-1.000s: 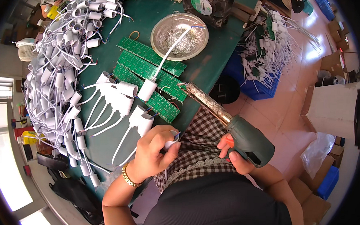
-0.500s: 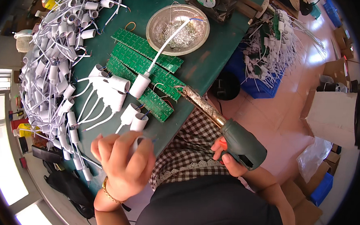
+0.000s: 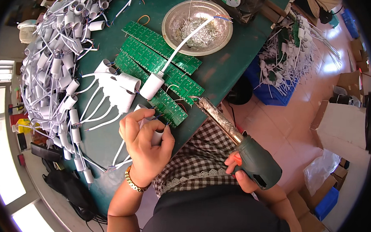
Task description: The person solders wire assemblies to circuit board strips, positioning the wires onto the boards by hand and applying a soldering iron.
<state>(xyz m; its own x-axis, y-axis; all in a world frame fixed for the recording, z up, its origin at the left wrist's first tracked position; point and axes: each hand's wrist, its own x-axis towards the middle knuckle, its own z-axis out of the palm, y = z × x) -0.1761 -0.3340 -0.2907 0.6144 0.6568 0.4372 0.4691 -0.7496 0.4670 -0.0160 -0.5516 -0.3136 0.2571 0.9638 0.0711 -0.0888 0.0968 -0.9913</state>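
Observation:
My left hand [image 3: 147, 149] is curled at the table's near edge, thumb and fingers round a white cylindrical socket [image 3: 158, 138]. Other sockets beside it are partly hidden by the fingers. Blue wire ends show just past the fingertips. In my right hand [image 3: 243, 174] is a dark green soldering gun [image 3: 256, 159] with a red trigger; its crusted metal barrel points up-left, tip close to the right end of the green circuit boards [image 3: 163, 62]. Across the boards lies a white socket [image 3: 152, 87] with its cable reaching to a metal bowl [image 3: 167, 24].
A large heap of white sockets with cables [image 3: 56, 67] covers the table's left side; a smaller group [image 3: 118, 95] lies by the boards. The bowl holds silvery scraps. On the floor at right stand a blue crate [image 3: 274, 95] of wired pieces and cardboard boxes [image 3: 340, 124].
My left hand has moved up and right with the white cylindrical socket, to beside the other sockets near the boards. The soldering gun stays in my right hand; the whole view has shifted slightly.

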